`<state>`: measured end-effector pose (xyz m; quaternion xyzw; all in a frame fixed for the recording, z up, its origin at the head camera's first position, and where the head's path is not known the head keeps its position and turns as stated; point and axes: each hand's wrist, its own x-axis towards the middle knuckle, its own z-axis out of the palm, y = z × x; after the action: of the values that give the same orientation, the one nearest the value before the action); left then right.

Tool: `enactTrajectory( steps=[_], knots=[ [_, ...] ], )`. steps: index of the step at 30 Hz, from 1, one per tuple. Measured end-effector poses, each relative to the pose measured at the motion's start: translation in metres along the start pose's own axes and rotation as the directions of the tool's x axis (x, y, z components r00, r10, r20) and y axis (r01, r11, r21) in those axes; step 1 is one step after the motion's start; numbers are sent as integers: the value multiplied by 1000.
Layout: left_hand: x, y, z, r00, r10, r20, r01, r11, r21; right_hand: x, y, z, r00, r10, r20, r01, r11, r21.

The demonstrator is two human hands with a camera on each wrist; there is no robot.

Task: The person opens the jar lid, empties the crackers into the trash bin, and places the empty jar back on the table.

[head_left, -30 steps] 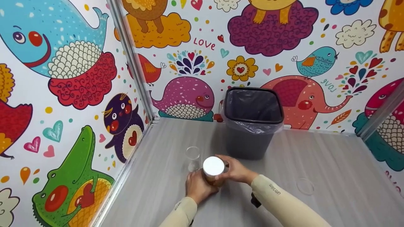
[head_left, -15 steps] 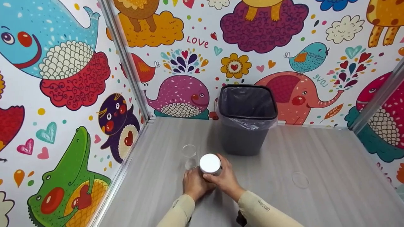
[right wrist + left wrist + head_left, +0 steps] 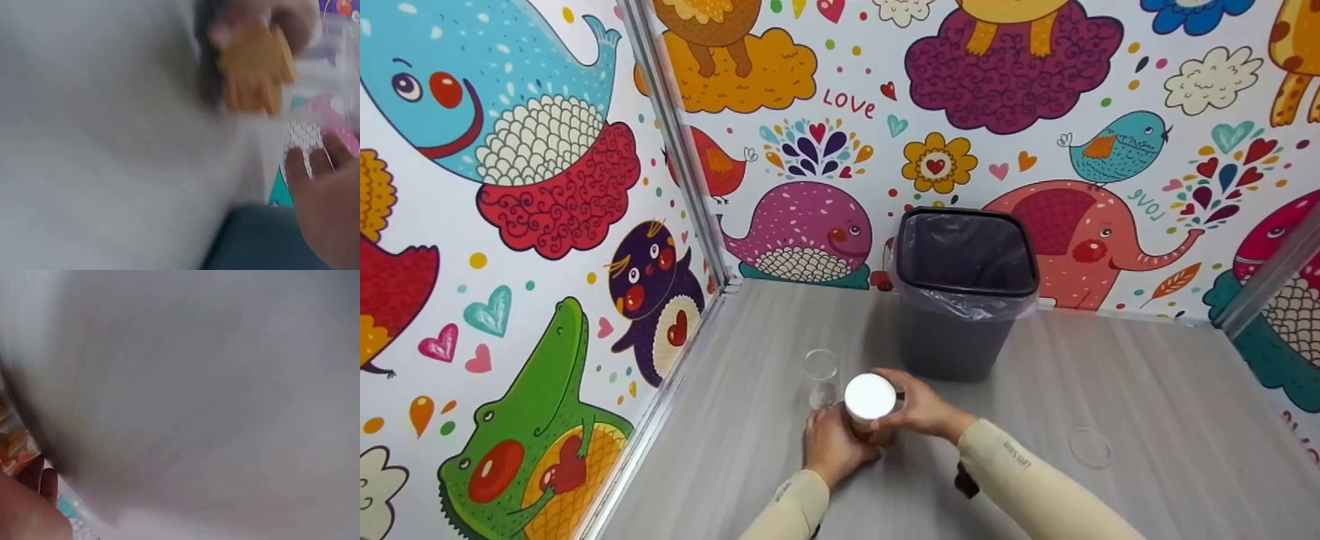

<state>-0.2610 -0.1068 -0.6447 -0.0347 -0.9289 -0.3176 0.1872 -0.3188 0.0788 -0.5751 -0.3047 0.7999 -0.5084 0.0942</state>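
In the head view a jar [image 3: 861, 430] with a round white lid [image 3: 870, 396] stands between my two hands, near the middle of the table. My left hand [image 3: 831, 444] grips the jar low on its body. At the lid's right side, the fingers and thumb of my right hand [image 3: 924, 406] hold its edge. Orange-brown pieces [image 3: 253, 73] show by the left hand's fingers in the blurred right wrist view, where clear plastic appears beside them. Most of the jar's body is hidden by the hands in the head view. Only part of the left hand [image 3: 28, 509] shows in the left wrist view.
A clear container [image 3: 821, 365] with a round rim stands just beyond the left hand. A thin clear ring or lid [image 3: 1089, 448] lies on the grey table [image 3: 1155, 390] at right. A dark bin [image 3: 956, 337] with a plastic liner stands behind, near the patterned wall [image 3: 1035, 157].
Half a second ago my right wrist had swung in lower and nearer the left; now it is back out to the right at the lid. The left hand has kept its hold on the jar.
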Motion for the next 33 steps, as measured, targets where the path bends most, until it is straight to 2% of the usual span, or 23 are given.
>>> enactTrajectory(
  steps=[3, 5, 7, 11, 15, 18, 21, 24, 26, 28, 31, 33],
  knots=[
    [0, 1, -1, 999, -23, 23, 23, 1000, -4, 5, -2, -11, 995, 13, 100, -10, 999, -35],
    [0, 2, 0, 999, -20, 30, 20, 1000, -4, 4, -3, -13, 994, 28, 105, -23, 999, -50],
    [1, 2, 1, 1000, -8, 28, 8, 1000, 1, 0, -4, -10, 997, 41, 62, -38, 998, -55],
    [1, -1, 1, 1000, 20, 2, -20, 1000, 12, -11, -3, 8, 994, 36, -102, -41, 998, -50],
    [0, -2, 1, 998, 48, -39, -46, 998, 35, -23, -3, 32, 971, 19, -239, -31, 998, -46],
    [0, -1, 1, 997, 65, -37, -62, 996, 58, -28, -4, 44, 946, 27, -324, -42, 998, -39],
    [2, -3, 2, 997, 68, -28, -66, 995, 79, -23, -6, 50, 925, 42, -378, -55, 998, -22],
    [2, -5, 4, 997, 72, -35, -69, 995, 75, -19, -6, 50, 918, 42, -394, -62, 997, -40],
    [2, -5, 4, 997, 66, -31, -64, 996, 69, -18, -5, 45, 928, 43, -369, -67, 996, -54],
    [1, -4, 2, 998, 53, -19, -51, 997, 58, -16, -3, 37, 950, 30, -310, -51, 997, -60],
    [1, 0, 0, 1000, 21, 14, -22, 999, 40, -12, 1, 18, 985, 17, -169, -27, 998, -56],
    [0, 1, -1, 1000, 2, 29, -3, 1000, 29, -7, 3, 6, 998, 15, -66, -19, 998, -61]
  ],
)
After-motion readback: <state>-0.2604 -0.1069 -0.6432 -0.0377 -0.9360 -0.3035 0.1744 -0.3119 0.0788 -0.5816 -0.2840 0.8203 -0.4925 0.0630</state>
